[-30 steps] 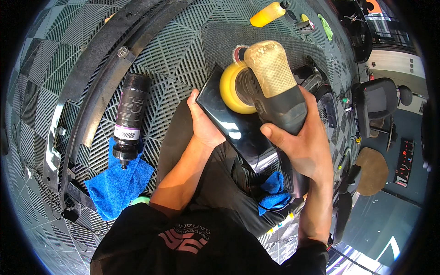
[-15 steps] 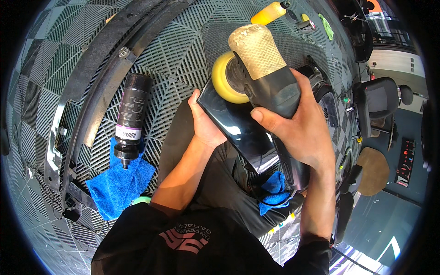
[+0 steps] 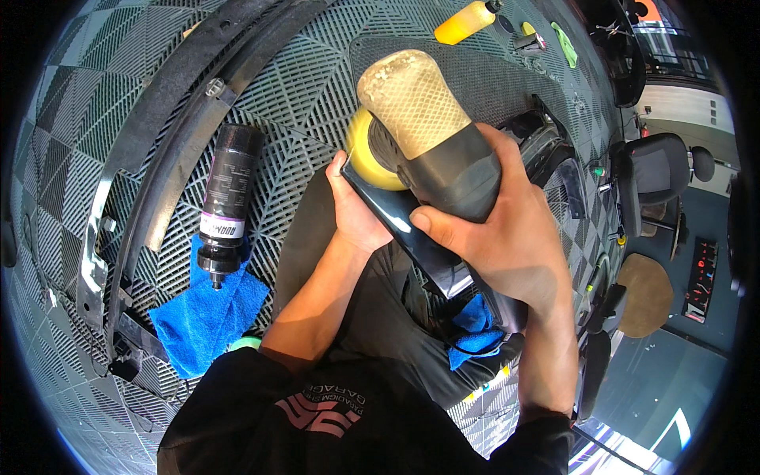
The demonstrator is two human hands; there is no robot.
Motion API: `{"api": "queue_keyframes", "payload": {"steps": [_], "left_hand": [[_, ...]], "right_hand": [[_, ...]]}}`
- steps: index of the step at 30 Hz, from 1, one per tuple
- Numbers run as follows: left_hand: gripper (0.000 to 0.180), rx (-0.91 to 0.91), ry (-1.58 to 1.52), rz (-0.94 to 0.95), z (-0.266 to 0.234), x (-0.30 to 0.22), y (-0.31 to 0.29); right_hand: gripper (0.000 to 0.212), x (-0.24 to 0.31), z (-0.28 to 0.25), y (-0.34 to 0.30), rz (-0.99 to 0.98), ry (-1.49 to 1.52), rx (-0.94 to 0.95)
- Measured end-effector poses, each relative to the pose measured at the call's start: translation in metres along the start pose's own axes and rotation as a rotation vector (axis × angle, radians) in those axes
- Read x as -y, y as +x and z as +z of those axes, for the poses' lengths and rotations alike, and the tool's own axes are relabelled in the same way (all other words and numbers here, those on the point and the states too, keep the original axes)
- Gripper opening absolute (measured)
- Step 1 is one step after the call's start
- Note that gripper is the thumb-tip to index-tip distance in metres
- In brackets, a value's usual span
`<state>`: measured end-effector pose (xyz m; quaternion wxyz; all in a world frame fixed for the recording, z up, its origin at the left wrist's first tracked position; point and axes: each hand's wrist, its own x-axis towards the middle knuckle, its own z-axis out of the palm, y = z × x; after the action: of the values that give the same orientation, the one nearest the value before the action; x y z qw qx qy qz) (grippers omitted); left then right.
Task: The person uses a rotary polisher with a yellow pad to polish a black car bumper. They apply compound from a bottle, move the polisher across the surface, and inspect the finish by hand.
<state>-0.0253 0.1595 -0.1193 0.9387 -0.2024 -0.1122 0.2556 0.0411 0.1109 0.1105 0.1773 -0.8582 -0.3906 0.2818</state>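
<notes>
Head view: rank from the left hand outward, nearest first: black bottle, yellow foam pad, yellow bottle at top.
1. Yellow foam pad: right beside the left hand, just above its fingertips.
2. Black bottle: lying on the grid floor to the hand's left, its nozzle end on a blue cloth.
3. Yellow bottle: far off at the top of the view, up and to the right.

A black bottle (image 3: 228,202) is laid on its side on the grey grid floor tiles (image 3: 293,95), its capped end resting on a blue cloth (image 3: 202,321). Long black trim pieces (image 3: 170,119) are curved along the floor to its left. A yellow bottle (image 3: 463,21) is seen at the top, and a black office chair (image 3: 653,170) is placed at the right, near a round brown stool (image 3: 645,293)
</notes>
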Motion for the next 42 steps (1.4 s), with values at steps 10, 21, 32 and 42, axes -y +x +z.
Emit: {"api": "queue_keyframes", "payload": {"steps": [10,21,32,42], "left_hand": [[0.084,0.043,-0.100,-0.032,-0.005,-0.002,-0.002],[0.085,-0.006,-0.059,-0.020,-0.004,-0.002,-0.002],[0.077,-0.085,0.119,-0.024,-0.001,-0.003,-0.007],[0.085,0.050,-0.091,0.008,-0.008,-0.002,-0.002]], "right_hand": [[0.097,-0.010,0.004,-0.011,0.001,-0.005,0.006],[0.092,-0.013,0.008,-0.017,-0.121,-0.090,-0.012],[0.097,-0.013,0.008,-0.027,-0.026,-0.043,-0.012],[0.094,-0.002,0.014,-0.019,0.025,-0.090,-0.001]]}}
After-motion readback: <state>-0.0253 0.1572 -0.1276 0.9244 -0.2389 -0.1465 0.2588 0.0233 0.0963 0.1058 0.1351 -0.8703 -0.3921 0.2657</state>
